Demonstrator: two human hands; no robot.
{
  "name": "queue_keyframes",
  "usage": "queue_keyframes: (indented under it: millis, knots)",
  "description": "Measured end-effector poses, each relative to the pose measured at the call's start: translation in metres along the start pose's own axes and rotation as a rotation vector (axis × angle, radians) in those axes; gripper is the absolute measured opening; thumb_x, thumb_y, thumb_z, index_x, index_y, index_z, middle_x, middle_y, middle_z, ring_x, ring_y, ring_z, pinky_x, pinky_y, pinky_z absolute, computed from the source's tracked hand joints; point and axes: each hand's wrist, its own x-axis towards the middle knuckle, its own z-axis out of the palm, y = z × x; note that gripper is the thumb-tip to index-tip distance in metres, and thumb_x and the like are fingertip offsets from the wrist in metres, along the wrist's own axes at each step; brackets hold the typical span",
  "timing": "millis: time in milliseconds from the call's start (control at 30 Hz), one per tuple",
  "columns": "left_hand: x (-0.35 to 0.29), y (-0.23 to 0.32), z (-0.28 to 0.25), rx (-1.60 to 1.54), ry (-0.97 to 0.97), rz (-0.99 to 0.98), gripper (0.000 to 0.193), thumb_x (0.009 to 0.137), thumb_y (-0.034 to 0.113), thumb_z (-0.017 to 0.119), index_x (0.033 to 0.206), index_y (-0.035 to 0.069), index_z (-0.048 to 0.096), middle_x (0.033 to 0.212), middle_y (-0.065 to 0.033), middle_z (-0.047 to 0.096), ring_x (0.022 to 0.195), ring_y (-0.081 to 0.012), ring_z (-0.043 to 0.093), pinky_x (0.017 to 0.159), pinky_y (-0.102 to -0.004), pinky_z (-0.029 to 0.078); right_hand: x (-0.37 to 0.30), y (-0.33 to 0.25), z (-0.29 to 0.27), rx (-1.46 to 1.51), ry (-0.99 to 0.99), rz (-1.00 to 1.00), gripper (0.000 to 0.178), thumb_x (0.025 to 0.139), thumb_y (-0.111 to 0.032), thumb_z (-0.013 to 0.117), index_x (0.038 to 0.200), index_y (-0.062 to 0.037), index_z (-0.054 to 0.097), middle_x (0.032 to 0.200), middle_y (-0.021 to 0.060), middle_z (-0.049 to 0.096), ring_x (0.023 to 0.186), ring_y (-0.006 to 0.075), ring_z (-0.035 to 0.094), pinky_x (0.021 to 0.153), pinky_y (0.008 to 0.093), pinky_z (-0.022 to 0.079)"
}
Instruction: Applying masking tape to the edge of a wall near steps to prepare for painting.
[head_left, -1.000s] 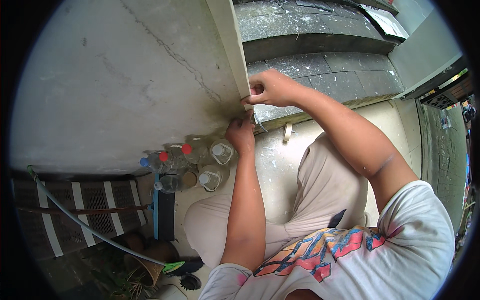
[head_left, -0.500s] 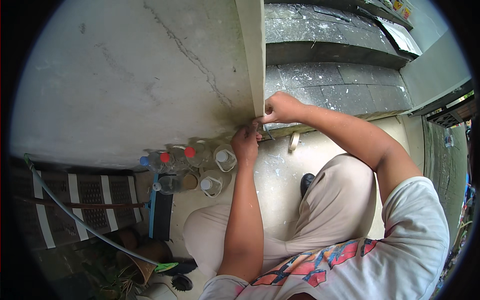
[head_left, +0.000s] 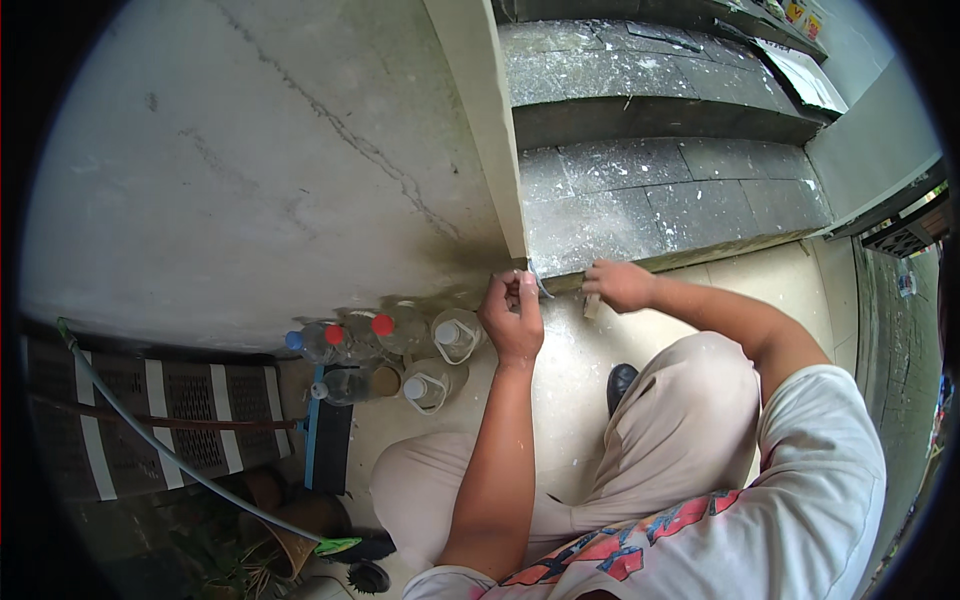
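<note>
Head view: left hand (head_left: 514, 318) just beside wall's (head_left: 300, 150) bottom corner, right hand (head_left: 622, 287) touching tape roll (head_left: 592, 307) near step's (head_left: 690, 205) edge.
Left fingers curled, contents unclear; whether the right grips, cannot tell.

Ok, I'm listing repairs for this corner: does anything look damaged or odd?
Yes. The wall has a long, jagged, crack-like line slanting toward its lower right corner, where a dark stain shows. The steps are speckled white, perhaps with paint, unlike plain grey tile.
</note>
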Motion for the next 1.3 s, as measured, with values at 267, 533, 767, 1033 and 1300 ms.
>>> queue_keyframes:
  millis: [267,533,767,1033,1300]
  knots:
    - [-0.023,0.024,0.002,-0.127,-0.148,-0.108,0.009,0.098,0.008,0.058,0.106,0.004,0.057,0.082,-0.0025,0.060,0.069,-0.0068,0.054,0.062,-0.0214,0.046,-0.031,-0.016,0.096,0.011,-0.290,0.224,0.026,0.089,-0.016,0.053,0.112,-0.0128,0.065,0.110,0.0164,0.064,0.107,0.0336,0.063,0.077,0.0444,0.057]
    - [-0.059,0.003,-0.033,0.241,-0.246,-0.374,0.022,0.100,0.019,0.059,0.114,0.001,0.058,0.110,-0.0086,0.062,0.102,-0.0171,0.060,0.091,-0.0324,0.049,0.012,-0.062,-0.010,0.642,-0.329,0.463,0.053,0.083,-0.040,0.073,0.126,-0.0147,0.057,0.109,0.0175,0.068,0.095,0.0354,0.067,0.079,0.0475,0.052]
    - [-0.057,0.028,-0.008,-0.599,-0.356,-0.585,0.055,0.106,0.046,0.041,0.140,0.003,0.041,0.131,-0.0118,0.054,0.122,-0.0231,0.053,0.108,-0.0398,0.040,0.005,-0.088,-0.100,1.372,0.133,0.365,0.039,0.093,-0.019,0.072,0.124,-0.0033,0.055,0.089,0.0014,0.060,0.063,0.0032,0.051,0.054,0.0188,0.041]
    - [-0.054,0.050,-0.001,-0.641,-0.392,-0.516,0.048,0.102,0.029,0.052,0.139,0.004,0.036,0.121,-0.0079,0.052,0.113,-0.0165,0.050,0.101,-0.0334,0.038,-0.034,-0.110,-0.116,1.313,0.208,0.392,0.052,0.087,-0.021,0.077,0.132,-0.0078,0.055,0.093,0.0030,0.062,0.072,0.0085,0.058,0.060,0.0232,0.047]
    - [-0.033,0.071,-0.006,-0.353,-0.661,-0.329,0.062,0.102,0.048,0.040,0.142,0.002,0.027,0.106,-0.0092,0.054,0.096,-0.0153,0.050,0.089,-0.0297,0.040,-0.035,-0.139,-0.149,0.998,0.210,0.311,0.081,0.073,-0.024,0.087,0.143,-0.0095,0.051,0.115,0.0085,0.056,0.089,0.0178,0.058,0.070,0.0290,0.055]
